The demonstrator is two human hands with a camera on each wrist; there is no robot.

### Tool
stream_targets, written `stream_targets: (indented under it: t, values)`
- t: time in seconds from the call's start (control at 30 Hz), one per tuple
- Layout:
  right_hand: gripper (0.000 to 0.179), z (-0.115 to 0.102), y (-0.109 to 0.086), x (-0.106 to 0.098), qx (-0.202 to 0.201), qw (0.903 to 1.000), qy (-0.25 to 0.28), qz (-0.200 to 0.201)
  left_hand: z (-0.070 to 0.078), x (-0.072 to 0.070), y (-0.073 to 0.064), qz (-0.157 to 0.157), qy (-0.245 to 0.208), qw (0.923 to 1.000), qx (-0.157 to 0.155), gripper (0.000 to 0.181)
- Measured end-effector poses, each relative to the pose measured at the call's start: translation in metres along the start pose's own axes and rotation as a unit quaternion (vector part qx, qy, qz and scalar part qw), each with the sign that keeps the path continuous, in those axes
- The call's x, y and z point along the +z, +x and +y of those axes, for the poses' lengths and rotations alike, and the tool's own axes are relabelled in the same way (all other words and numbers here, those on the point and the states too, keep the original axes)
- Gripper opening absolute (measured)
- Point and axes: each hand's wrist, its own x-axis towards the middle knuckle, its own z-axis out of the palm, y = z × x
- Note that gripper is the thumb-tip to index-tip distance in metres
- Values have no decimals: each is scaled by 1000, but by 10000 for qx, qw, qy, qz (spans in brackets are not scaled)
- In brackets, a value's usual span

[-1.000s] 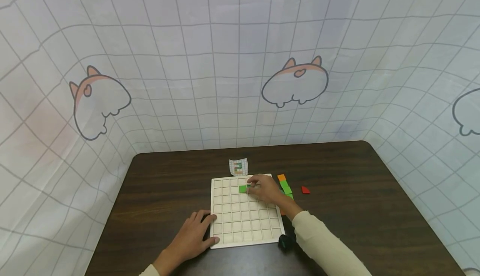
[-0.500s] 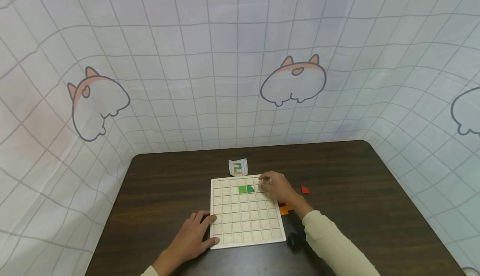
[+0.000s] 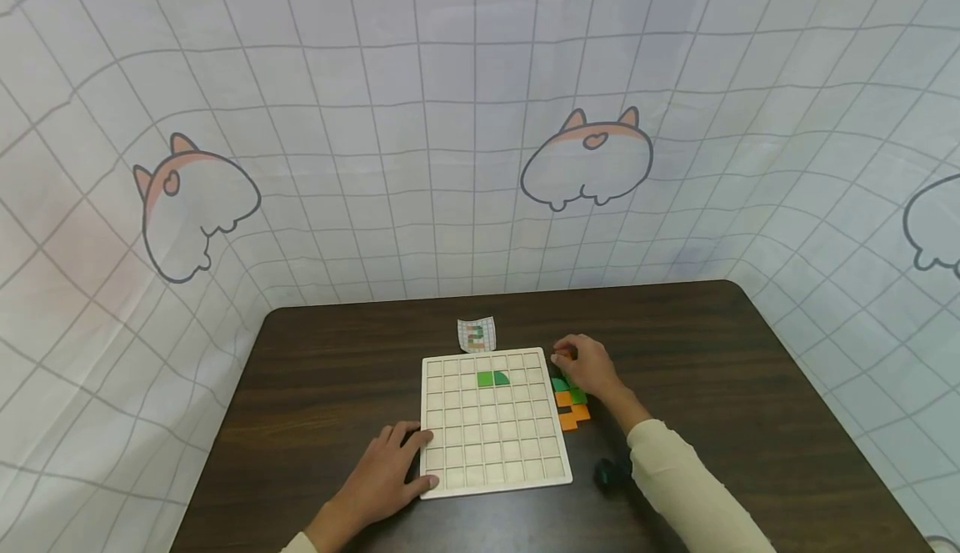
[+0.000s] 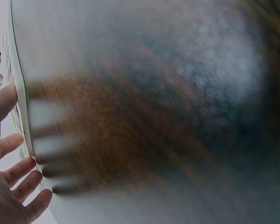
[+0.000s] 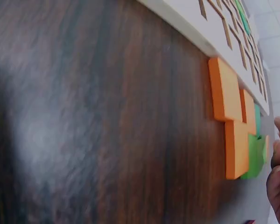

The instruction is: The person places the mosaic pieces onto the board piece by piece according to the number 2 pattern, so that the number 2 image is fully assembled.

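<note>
One cartoon animal [image 3: 198, 215], outlined in grey with peach ears, shows at far left on the white, grey-gridded fabric wall [image 3: 420, 136] behind the dark brown wood-grain table [image 3: 322, 369]. Nearer, the left hand [image 3: 381, 471] lies with its fingers spread, thumb on the lower-left corner of the square cream-white grid board [image 3: 491, 444] and index finger at its left edge. Just beyond the board lies a small white paper card [image 3: 476, 336] printed with coloured squares. In the board's second row from the far edge sit a bright green square tile [image 3: 485, 379] and, in the next cell to the right, a dark green quarter-round tile [image 3: 501, 379]. Along the board's right side, flat orange tiles [image 3: 576, 415] lie nearest the person; beyond these are a teal-green tile [image 3: 559, 384] and a bright green tile [image 3: 577, 396]. The right hand [image 3: 591, 367] bends its fingers over the far end of this row, at an orange tile [image 3: 567, 354]; whether it pinches that tile cannot be told. Its cream sleeve [image 3: 690, 482] stretches toward the lower right, with a dark rounded object [image 3: 609, 475] just beside it.
</note>
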Motion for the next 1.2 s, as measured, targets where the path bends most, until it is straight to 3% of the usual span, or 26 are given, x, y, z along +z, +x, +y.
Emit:
stream_targets:
  t: [0.33, 1.2]
  values:
    - [26, 5, 1, -3, 677, 9972, -254, 209, -3, 3, 1, 63, 83, 9999, 76, 62]
    - [41, -1, 1, 0, 1136, 9918, -559, 159, -1, 1, 1, -26, 145, 9999, 59, 63]
